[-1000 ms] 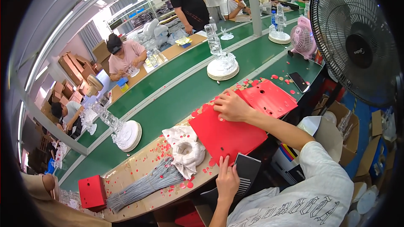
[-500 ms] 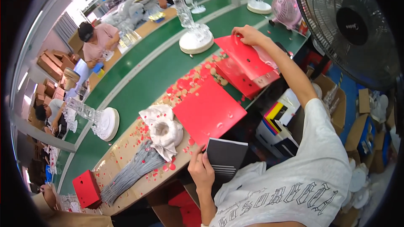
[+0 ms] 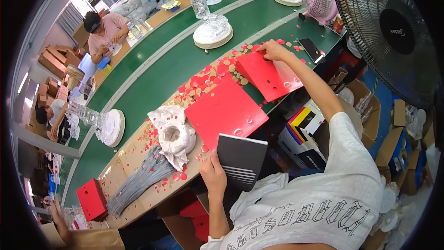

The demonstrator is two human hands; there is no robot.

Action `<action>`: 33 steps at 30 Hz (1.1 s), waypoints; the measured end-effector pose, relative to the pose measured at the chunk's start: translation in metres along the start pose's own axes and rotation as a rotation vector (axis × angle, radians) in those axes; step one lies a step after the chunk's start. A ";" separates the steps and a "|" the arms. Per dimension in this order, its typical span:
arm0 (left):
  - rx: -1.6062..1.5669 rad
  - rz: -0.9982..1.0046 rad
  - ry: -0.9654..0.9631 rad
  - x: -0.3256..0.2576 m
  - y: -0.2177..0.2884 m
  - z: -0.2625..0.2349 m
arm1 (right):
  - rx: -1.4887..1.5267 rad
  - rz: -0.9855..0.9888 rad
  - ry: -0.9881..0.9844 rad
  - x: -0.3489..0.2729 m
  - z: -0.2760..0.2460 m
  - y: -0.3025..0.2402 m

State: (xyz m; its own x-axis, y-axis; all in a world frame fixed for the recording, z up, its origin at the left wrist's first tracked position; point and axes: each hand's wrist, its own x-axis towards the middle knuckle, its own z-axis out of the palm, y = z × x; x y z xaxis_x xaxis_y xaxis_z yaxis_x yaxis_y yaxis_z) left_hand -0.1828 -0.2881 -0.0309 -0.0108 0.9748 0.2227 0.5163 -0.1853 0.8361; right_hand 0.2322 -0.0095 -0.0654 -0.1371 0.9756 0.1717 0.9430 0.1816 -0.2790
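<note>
Right hand [image 3: 273, 50] outstretched on red sheets [image 3: 268, 76]

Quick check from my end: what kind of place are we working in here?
Most likely a small factory assembly line. A long green conveyor belt carries glass pieces on round bases, other workers sit along it, and cardboard cartons are stacked nearby. The right hand rests on a stack of red cards.

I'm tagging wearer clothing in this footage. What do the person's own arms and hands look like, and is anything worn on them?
Both forearms are bare, with no gloves, watch or rings that can be made out. The left hand and right hand are bare too. A short sleeve of a light grey T-shirt covers the right upper arm; the shirt carries dark ornate lettering across the chest.
</note>
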 end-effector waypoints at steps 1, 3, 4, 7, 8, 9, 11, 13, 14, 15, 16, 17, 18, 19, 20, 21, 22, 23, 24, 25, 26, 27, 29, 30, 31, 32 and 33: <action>-0.030 0.003 0.040 0.003 0.000 0.000 | 0.009 0.004 -0.031 0.002 -0.001 -0.001; -0.008 -0.025 -0.008 0.013 -0.005 0.001 | -0.038 -0.073 0.011 -0.004 -0.006 0.013; 0.001 -0.022 0.008 0.016 -0.010 0.001 | -0.060 -0.103 0.060 -0.002 -0.009 0.003; -0.021 -0.104 -0.015 0.026 -0.008 -0.003 | 0.076 -0.332 0.342 -0.032 -0.029 -0.076; -0.009 -0.126 -0.006 0.027 -0.015 -0.007 | 0.228 -0.423 0.231 -0.049 -0.038 -0.127; -0.004 -0.152 0.014 0.028 -0.018 -0.009 | 0.371 -0.497 0.125 -0.072 -0.046 -0.172; -0.008 -0.150 0.015 0.032 -0.021 -0.006 | 0.497 -0.786 -0.026 -0.122 -0.050 -0.226; -0.079 -0.168 0.016 0.037 -0.026 0.000 | 0.586 -0.928 -0.131 -0.157 -0.045 -0.250; -0.108 -0.180 0.032 0.038 -0.025 -0.002 | 0.548 -0.959 -0.174 -0.170 -0.040 -0.256; -0.170 -0.193 0.063 0.039 -0.020 -0.005 | 0.532 -0.971 -0.155 -0.174 -0.035 -0.258; -0.184 -0.186 0.089 0.040 -0.020 -0.006 | 0.517 -0.982 -0.135 -0.178 -0.030 -0.259; -0.204 -0.176 0.112 0.040 -0.022 -0.008 | 0.602 -0.951 -0.120 -0.179 -0.025 -0.258; -0.177 -0.217 0.111 0.040 -0.022 -0.011 | 0.614 -0.941 -0.100 -0.180 -0.021 -0.257; -0.175 -0.224 0.110 0.041 -0.025 -0.012 | 0.626 -0.929 -0.080 -0.181 -0.017 -0.257; -0.206 -0.216 0.109 0.042 -0.027 -0.011 | 0.617 -0.929 -0.077 -0.184 -0.018 -0.259; -0.237 -0.207 0.106 0.042 -0.030 -0.010 | 0.632 -0.917 -0.105 -0.185 -0.014 -0.259; -0.268 -0.198 0.103 0.041 -0.032 -0.010 | 0.646 -0.903 -0.133 -0.186 -0.011 -0.259; -0.269 -0.202 0.102 0.041 -0.033 -0.009 | 0.641 -0.890 -0.148 -0.185 -0.014 -0.259; -0.327 -0.212 0.105 0.041 -0.033 -0.008 | 0.641 -0.888 -0.151 -0.186 -0.014 -0.259; -0.384 -0.222 0.108 0.041 -0.033 -0.008 | 0.653 -0.862 -0.176 -0.186 -0.013 -0.259; -0.385 -0.222 0.108 0.042 -0.031 -0.007 | 0.664 -0.838 -0.199 -0.186 -0.012 -0.259; -0.445 -0.213 0.136 0.043 -0.028 -0.005 | 0.663 -0.838 -0.199 -0.186 -0.011 -0.260; -0.507 -0.206 0.163 0.043 -0.029 -0.004 | 0.611 -0.830 -0.160 -0.187 -0.008 -0.264; -0.537 -0.204 0.138 0.042 -0.033 -0.004 | 0.610 -0.828 -0.162 -0.186 -0.008 -0.265; -0.567 -0.201 0.113 0.042 -0.038 -0.004 | 0.567 -0.849 -0.159 -0.186 -0.007 -0.266; -0.568 -0.205 0.112 0.041 -0.040 -0.005 | 0.526 -0.869 -0.158 -0.186 -0.008 -0.267; -0.586 -0.222 0.090 0.041 -0.042 -0.007 | 0.527 -0.867 -0.161 -0.186 -0.010 -0.266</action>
State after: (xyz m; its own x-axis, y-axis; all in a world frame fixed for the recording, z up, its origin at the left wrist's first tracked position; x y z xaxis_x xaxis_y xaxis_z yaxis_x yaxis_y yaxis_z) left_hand -0.2113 -0.2415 -0.0536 -0.1494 0.9882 0.0323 -0.0613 -0.0419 0.9972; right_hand 0.0101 -0.2410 -0.0140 -0.7834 0.4812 0.3935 0.2529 0.8250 -0.5054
